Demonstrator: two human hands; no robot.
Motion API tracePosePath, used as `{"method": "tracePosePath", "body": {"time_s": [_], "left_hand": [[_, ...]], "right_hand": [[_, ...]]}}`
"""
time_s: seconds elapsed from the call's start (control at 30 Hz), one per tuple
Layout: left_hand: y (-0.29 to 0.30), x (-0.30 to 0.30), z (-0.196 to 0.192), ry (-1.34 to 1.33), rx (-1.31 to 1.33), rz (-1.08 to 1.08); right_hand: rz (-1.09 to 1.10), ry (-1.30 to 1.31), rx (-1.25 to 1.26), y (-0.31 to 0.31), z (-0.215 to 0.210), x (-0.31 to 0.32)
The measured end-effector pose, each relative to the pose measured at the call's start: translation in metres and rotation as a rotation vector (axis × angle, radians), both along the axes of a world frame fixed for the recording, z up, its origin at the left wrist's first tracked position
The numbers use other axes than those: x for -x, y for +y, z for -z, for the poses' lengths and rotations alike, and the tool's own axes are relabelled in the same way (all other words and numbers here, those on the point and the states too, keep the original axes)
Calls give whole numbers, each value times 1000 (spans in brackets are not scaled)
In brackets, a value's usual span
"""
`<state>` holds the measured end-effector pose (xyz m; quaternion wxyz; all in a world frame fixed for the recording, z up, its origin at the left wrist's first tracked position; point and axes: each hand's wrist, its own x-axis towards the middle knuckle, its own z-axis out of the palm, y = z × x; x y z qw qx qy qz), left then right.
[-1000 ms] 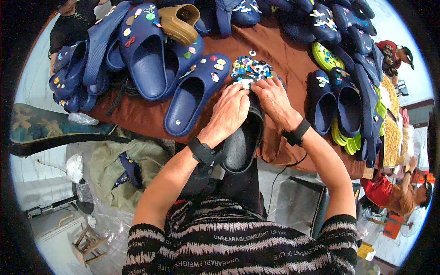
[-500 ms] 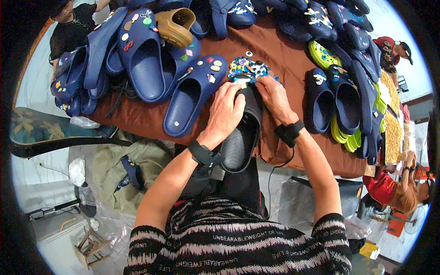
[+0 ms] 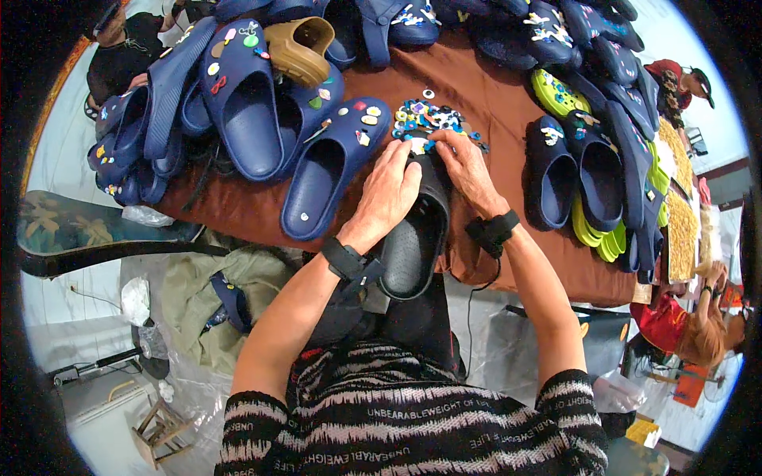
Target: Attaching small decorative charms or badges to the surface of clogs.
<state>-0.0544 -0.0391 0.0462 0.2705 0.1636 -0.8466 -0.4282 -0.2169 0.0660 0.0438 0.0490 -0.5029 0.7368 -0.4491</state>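
Note:
A black clog [image 3: 413, 247] points away from me at the table's near edge, its heel toward my body. My left hand [image 3: 387, 189] is closed around the left side of its toe. Over the right side of the toe curls my right hand [image 3: 470, 174], with its fingertips beside a white and blue shoe charm [image 3: 418, 146]. The undersides of my fingers are hidden. Just beyond the toe lies a heap of small shoe charms [image 3: 432, 119], mostly blue, white and black. A navy clog [image 3: 333, 174] with several charms on it rests left of my left hand.
Navy clogs [image 3: 246, 119] and a brown clog [image 3: 299, 51] crowd the left of the brown tablecloth [image 3: 476, 87]. More navy clogs [image 3: 599, 170] and lime green clogs [image 3: 562, 94] are piled at the right. A chair [image 3: 95, 230] stands at the left; other people are at the sides.
My right hand has shifted slightly left and nearer to the charm on the toe. The left hand and the clog have stayed nearly in place.

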Motion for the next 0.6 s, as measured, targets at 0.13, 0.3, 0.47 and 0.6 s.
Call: {"method": "tracePosePath", "body": {"time_s": [0.13, 0.3, 0.47, 0.6], "left_hand": [[0, -2, -8, -59, -36, 21], [1, -1, 1, -68, 37, -32], [11, -8, 1, 117, -10, -59], [25, -35, 3, 195, -102, -87]], "right_hand": [[11, -9, -29, 4, -1, -9], [15, -50, 75, 8, 3, -14], [258, -350, 144, 27, 19, 9], [278, -189, 50, 44, 20, 5]]}}
